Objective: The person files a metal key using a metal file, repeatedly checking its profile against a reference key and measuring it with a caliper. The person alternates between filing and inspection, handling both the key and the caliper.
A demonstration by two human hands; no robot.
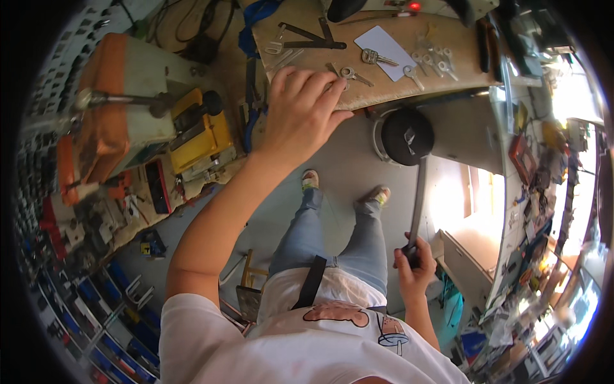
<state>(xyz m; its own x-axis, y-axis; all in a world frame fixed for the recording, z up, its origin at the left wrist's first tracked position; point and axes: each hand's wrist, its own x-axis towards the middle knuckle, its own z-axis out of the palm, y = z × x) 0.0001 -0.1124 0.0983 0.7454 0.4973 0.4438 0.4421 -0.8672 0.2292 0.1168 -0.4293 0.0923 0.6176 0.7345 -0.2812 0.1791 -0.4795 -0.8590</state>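
Observation:
My left hand [302, 112] reaches to the front edge of the wooden workbench [384, 96]. Its fingers are bent and its thumb stands apart, with nothing seen gripped. Close to its fingertips lies a key [355, 76], partly hidden by the hand. Down at my right side, my right hand [416, 264] is closed round the dark handle of a long, flat grey file [419, 205], which points up and away from me. On the bench a larger key [378, 58] rests on a white card [387, 40]. Several more keys [430, 60] are spread to its right.
A dark folding metal tool [311, 37] lies at the bench's left. A round black-topped stool [407, 136] stands under its front edge. Left are an orange and grey machine [115, 102] and a yellow one [203, 131]. A cabinet [470, 256] stands right.

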